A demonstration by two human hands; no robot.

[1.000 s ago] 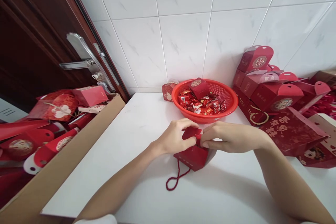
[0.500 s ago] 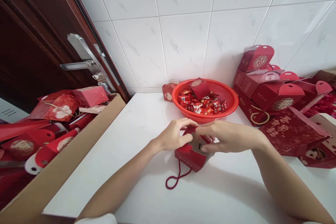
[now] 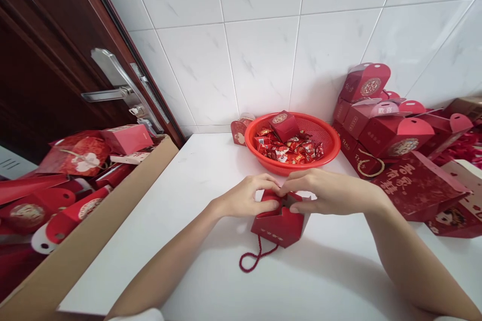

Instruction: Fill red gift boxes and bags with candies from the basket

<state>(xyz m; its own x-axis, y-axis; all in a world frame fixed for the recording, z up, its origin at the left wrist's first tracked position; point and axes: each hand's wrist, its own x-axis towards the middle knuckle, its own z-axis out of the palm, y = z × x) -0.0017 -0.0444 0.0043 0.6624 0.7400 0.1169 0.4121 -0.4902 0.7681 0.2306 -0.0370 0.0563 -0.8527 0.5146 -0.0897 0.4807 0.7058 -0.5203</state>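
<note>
A small red gift box (image 3: 279, 228) stands on the white table between my hands, its top flaps folded inward with a gap between them. My left hand (image 3: 250, 195) grips the flaps on the left side, thumb in front and fingers behind. From the right, my right hand (image 3: 320, 191) pinches the flaps in the same way. A dark red cord (image 3: 250, 262) loops out from under the box's front onto the table. Behind the hands stands a red plastic basket (image 3: 331, 145) of wrapped candies (image 3: 297, 153), with a small red box (image 3: 285, 126) on top of them.
Red gift boxes (image 3: 391, 135) are stacked at the right against the tiled wall. A small red box (image 3: 239, 131) stands behind the basket's left side. At the left, a cardboard carton (image 3: 124, 200) holds more red packaging, beside a brown door (image 3: 45, 35) with a metal handle.
Both hands have pressed the box's top flaps inward, so the opening is narrower. The box front now faces me more. The cord still lies before it.
</note>
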